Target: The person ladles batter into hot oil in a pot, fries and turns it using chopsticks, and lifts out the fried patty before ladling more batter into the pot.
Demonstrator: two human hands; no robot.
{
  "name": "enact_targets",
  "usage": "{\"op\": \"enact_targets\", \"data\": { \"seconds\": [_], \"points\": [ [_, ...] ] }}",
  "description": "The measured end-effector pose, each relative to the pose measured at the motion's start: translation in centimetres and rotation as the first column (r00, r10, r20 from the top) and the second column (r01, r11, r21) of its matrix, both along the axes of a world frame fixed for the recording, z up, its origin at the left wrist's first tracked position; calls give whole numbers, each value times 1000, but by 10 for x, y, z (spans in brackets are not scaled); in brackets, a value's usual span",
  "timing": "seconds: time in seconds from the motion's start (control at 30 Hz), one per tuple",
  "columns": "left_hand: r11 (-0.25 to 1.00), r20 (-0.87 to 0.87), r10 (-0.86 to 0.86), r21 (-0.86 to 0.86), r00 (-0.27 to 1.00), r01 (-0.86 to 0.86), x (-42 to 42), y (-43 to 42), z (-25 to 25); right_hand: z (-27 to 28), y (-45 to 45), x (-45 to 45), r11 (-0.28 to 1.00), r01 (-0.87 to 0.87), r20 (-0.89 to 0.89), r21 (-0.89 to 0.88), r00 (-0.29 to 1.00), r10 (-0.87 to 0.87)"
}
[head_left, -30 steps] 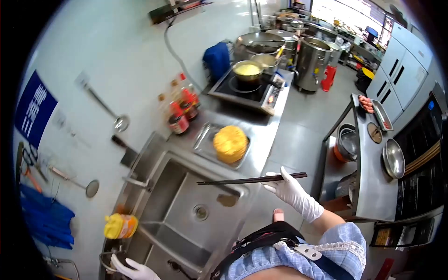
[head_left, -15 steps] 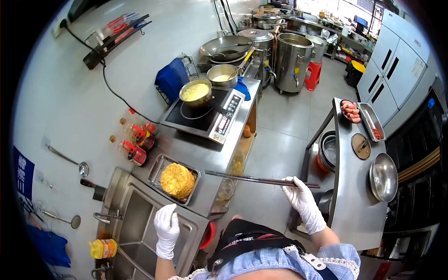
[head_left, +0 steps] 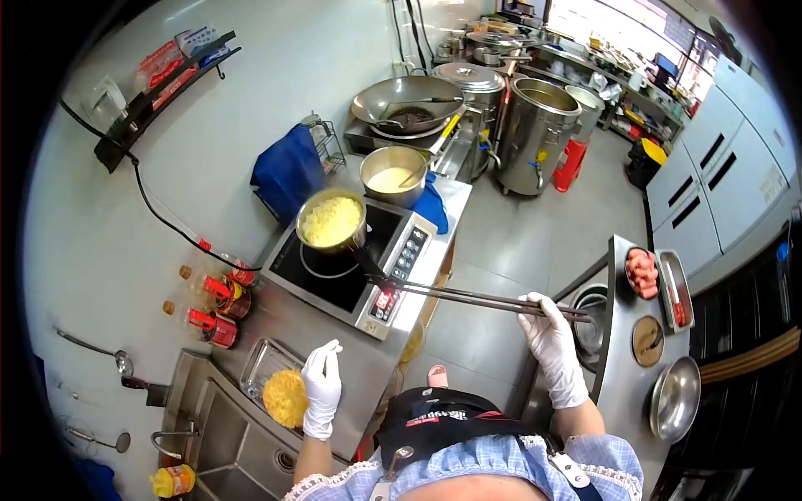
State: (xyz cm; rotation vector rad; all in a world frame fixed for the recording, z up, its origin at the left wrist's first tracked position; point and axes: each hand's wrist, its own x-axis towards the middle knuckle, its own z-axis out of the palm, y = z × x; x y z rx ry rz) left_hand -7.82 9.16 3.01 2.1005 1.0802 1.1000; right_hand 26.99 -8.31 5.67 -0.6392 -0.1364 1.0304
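My right hand [head_left: 551, 346], in a white glove, holds a pair of long dark chopsticks [head_left: 468, 296] that point left toward the induction cooker. Their tips overlap the dark handle [head_left: 368, 265] of a small saucepan [head_left: 332, 247] in my view; whether they touch it I cannot tell. Pale yellow shredded food [head_left: 332, 220] fills that pan, which sits on the induction cooker [head_left: 332, 284]. My gloved left hand [head_left: 323, 391] is raised with fingers stretched and holds nothing. It partly covers a golden fried cake [head_left: 284, 399] lying on a metal tray [head_left: 266, 359].
Behind the saucepan stands a second pot [head_left: 393, 171] of pale liquid, then a wok [head_left: 407, 104]. Red-capped bottles [head_left: 221, 328] line the wall. A sink [head_left: 242, 426] is at lower left. On the right, a side table [head_left: 614, 401] carries sausages [head_left: 642, 274] and a steel bowl [head_left: 675, 399].
My view has come closer to the cooker. The chopstick tips have moved from open space beside the tray to the saucepan handle. My left hand has risen beside the fried cake.
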Motion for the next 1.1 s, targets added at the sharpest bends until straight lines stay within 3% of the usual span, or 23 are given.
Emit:
{"op": "enact_targets", "data": {
  "seconds": [0.07,0.2,0.27,0.47,0.53,0.6,0.67,0.73,0.8,0.83,0.87,0.93,0.97,1.1],
  "points": [
    [998,11,61,-10,998,-61,19,20,-3,7,30,22,1000,18,43,14,999,-19],
    [948,184,270,-225,945,-227,41,43,-14,14,92,63,1000,-19,130,15,991,17],
    [937,162,312,-215,936,-275,47,50,-16,13,129,81,997,-63,176,49,983,53],
    [823,263,449,-493,854,-282,71,56,-36,21,270,104,980,-192,342,-57,918,200],
    [730,329,501,-658,801,-186,87,58,-46,16,305,103,965,-263,548,-4,806,222],
    [692,296,535,-691,792,-209,105,57,-55,28,331,93,959,-261,651,-111,709,269],
    [625,275,598,-748,753,-223,126,58,-55,25,358,97,940,-322,886,-115,395,244],
    [589,254,638,-769,727,-248,142,60,-55,28,375,91,913,-406,946,-45,277,170],
    [506,287,712,-843,641,-185,158,63,-47,24,396,92,864,-502,999,52,24,-46],
    [477,269,730,-859,629,-187,163,65,-49,25,401,87,806,-588,996,67,85,-20],
    [467,263,744,-862,615,-197,171,67,-47,40,398,79,801,-599,1000,-2,21,18],
    [508,433,748,-861,504,-13,187,74,-35,45,401,76,798,-581,986,-159,-134,99],
    [403,336,783,-915,523,-16,196,79,-10,47,403,76,780,-614,990,-121,-131,51],
    [437,365,763,-900,533,-10,203,83,-34,42,410,79,761,-638,992,-116,-112,58]
  ]
}}
